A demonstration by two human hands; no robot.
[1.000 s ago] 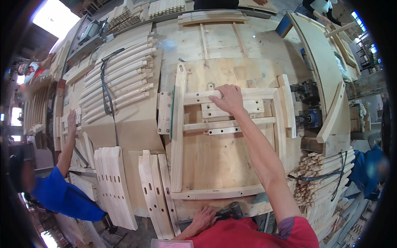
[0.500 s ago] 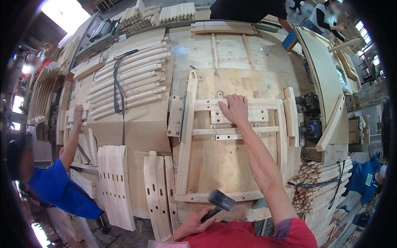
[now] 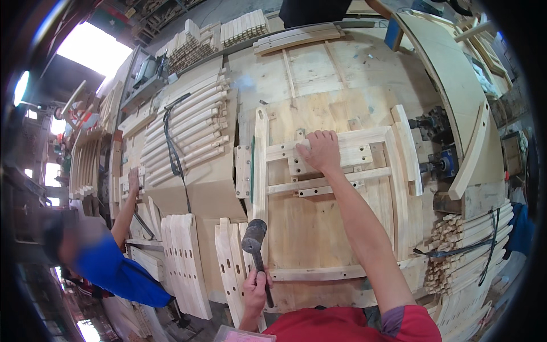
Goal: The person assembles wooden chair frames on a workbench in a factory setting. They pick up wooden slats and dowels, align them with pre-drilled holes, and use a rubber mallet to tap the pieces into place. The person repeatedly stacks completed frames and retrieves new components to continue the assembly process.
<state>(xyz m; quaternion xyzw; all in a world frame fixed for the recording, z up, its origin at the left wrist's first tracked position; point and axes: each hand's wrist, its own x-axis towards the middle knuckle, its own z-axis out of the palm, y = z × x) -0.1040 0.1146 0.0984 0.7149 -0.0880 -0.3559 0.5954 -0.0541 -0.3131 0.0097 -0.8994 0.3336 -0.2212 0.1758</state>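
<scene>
In my left hand is the handle of a mallet with a dark head, raised near the front left corner of a pale wooden frame. The frame lies flat on the bench, with side posts and crosswise rails. My right hand reaches over it, fingers curled round the upper rail. Just beneath that hand is a drilled wooden block; part of block and rail is hidden by the hand. A lower rail runs nearer to me, beside a drilled strip.
Bundled wooden rods lie on cardboard at left, slotted boards nearer. Clamp hardware stands right of the frame, above another strapped rod bundle. A co-worker in a blue shirt reaches in at left.
My left hand has lifted the mallet and swung its head up and left, toward the frame's left post. My right hand stays on the upper rail. The whole view has tilted slightly.
</scene>
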